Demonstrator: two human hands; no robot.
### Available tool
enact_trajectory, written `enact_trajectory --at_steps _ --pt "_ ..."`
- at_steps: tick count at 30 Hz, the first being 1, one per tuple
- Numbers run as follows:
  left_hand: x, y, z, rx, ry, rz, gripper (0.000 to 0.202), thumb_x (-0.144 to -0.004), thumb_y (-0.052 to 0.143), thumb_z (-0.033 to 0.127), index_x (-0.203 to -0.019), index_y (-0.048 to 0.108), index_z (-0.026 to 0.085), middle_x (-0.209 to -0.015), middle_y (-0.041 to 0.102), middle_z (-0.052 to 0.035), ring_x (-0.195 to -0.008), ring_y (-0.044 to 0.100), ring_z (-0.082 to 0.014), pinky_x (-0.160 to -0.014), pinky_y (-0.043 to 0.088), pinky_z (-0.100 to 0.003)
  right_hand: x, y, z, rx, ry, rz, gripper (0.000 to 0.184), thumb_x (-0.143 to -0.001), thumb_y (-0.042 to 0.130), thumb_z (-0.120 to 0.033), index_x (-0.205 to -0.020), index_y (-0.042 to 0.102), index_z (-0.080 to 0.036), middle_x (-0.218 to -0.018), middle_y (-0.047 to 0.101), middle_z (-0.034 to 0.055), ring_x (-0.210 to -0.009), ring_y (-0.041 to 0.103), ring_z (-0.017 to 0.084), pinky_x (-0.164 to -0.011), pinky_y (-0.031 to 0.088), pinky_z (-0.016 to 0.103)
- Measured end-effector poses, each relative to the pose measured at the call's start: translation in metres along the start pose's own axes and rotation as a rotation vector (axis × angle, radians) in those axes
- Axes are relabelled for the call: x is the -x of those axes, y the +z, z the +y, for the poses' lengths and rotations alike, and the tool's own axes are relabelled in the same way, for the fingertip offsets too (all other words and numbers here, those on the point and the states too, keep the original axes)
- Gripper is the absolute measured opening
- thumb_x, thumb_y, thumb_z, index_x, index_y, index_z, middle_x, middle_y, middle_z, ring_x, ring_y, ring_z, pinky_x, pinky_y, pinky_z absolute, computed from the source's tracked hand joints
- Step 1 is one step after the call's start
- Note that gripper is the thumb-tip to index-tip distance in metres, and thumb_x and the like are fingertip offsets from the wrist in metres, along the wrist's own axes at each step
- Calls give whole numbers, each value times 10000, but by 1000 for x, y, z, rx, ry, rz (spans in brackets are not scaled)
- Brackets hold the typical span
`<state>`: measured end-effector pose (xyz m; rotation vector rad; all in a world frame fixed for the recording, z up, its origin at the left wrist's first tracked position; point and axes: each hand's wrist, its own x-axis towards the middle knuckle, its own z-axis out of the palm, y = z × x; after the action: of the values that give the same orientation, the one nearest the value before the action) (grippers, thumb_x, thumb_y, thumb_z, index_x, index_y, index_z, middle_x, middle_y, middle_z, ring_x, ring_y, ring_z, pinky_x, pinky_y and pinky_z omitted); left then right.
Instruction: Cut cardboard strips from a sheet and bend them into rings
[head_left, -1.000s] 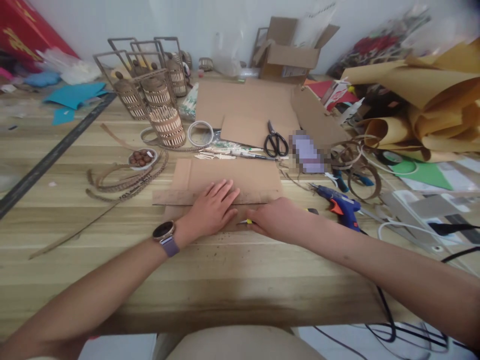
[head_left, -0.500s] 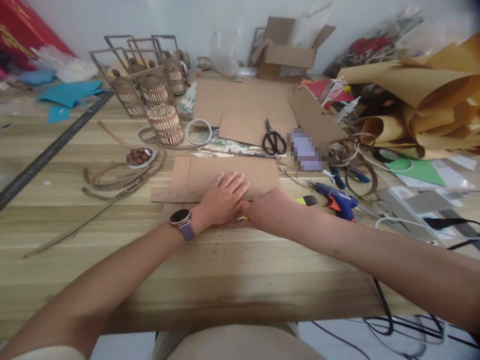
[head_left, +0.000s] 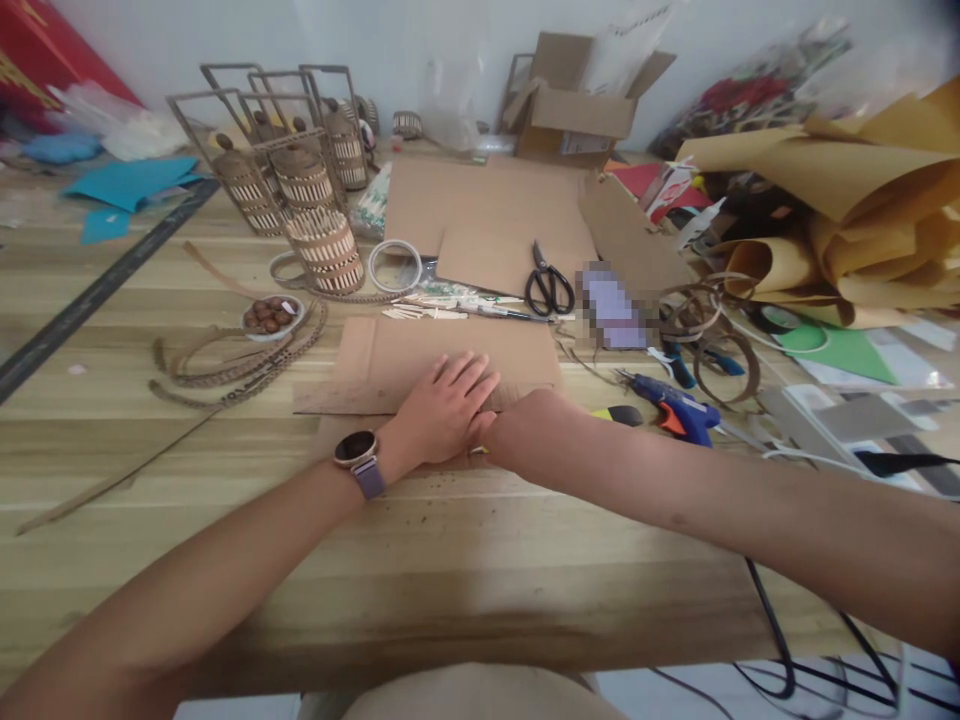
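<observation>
My left hand [head_left: 446,405], with a watch [head_left: 356,450] on its wrist, lies flat with fingers stretched out on a piece of cardboard [head_left: 457,345]. A narrow brown strip [head_left: 345,398] runs across the cardboard's near part, partly under that hand. My right hand [head_left: 521,430] is closed in a fist against the left thumb, low over the cardboard's near edge. A small yellow bit [head_left: 478,450] shows below the fist; what it belongs to is hidden. Behind the right forearm, a yellow and black object [head_left: 619,414] is partly covered.
Black scissors [head_left: 550,285], a blue glue gun [head_left: 675,405] and coiled strips [head_left: 724,365] lie to the right. At left stand stick-covered lanterns [head_left: 326,245], a bowl of brown balls [head_left: 271,317] and curved strips [head_left: 240,370]. Larger cardboard [head_left: 487,200] and an open box [head_left: 574,115] are behind.
My right fist has shifted slightly toward me and left, closer against my left hand, and less yellow shows below it. The left hand stays flat on the cardboard. The view has shifted a little.
</observation>
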<state>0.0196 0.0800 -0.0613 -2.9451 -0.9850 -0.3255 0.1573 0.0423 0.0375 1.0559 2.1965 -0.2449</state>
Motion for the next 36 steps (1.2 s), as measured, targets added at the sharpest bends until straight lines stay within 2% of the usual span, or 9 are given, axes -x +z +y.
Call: enact_trajectory --at_steps 4,7,9,13,16,21,26,32,36 --pt "0 0 0 -8 5 0 510 -1030 371 358 -1450 486 92 -1562 417 -186 -1444 364 -355 -1163 307 -552 3 -9 -4 -47 27 -3 312 -811 600 43 -1056 729 -102 -856 763 173 -892 749 345 -697 585 431" --pt "0 2 -1 -10 5 10 498 -1036 370 353 -1448 493 102 -1562 419 -180 -1444 367 -350 -1166 308 -547 5 -9 -3 -30 16 -45 294 -830 581 43 -1036 729 -105 -918 765 173 -901 752 337 -700 598 419" --pt "1 3 -1 -12 4 22 500 -1038 374 366 -1451 491 108 -1564 418 -176 -1445 366 -345 -1170 305 -543 4 -2 0 -8 -15 -36 289 -854 578 15 -1077 712 -112 -942 764 168 -896 753 330 -685 600 405" --pt "2 5 -3 -19 15 31 528 -1045 362 413 -1462 477 112 -1570 409 -174 -1447 362 -341 -1173 301 -541 0 20 7 -11 -26 85 297 -891 592 -68 -1178 658 -107 -936 763 168 -830 758 317 -615 579 365" --pt "2 5 -3 -21 19 24 547 -1047 350 440 -1467 470 112 -1572 406 -173 -1451 355 -341 -1177 297 -534 -1 31 11 19 -50 122 335 -895 567 -54 -1216 639 -118 -886 767 142 -798 759 292 -574 546 317" --pt "2 3 -3 -33 17 9 554 -1046 349 450 -1471 464 114 -1569 413 -169 -1450 363 -338 -1174 306 -523 3 29 12 43 -45 108 347 -916 564 -87 -1257 625 -116 -781 761 112 -773 760 272 -553 523 295" --pt "2 3 -3 -38 10 5 556 -1048 339 457 -1474 463 121 -1573 409 -161 -1450 364 -332 -1175 305 -519 5 30 14 37 -42 82 372 -919 582 -106 -1290 613 -124 -777 765 101 -782 764 273 -549 511 287" --pt "3 4 -3 -35 14 16 561 -1053 323 459 -1481 453 122 -1574 407 -162 -1454 359 -332 -1178 300 -519 4 44 23 32 -18 101 243 -932 583 -157 -1158 674 -147 -780 767 94 -761 761 259 -521 461 275" --pt "2 3 -3 -41 11 4 556 -1051 337 450 -1481 451 117 -1575 404 -167 -1448 366 -340 -1167 317 -528 6 43 24 53 -20 107 274 -958 558 -197 -1209 654 -148 -752 760 104 -733 755 270 -521 451 286"
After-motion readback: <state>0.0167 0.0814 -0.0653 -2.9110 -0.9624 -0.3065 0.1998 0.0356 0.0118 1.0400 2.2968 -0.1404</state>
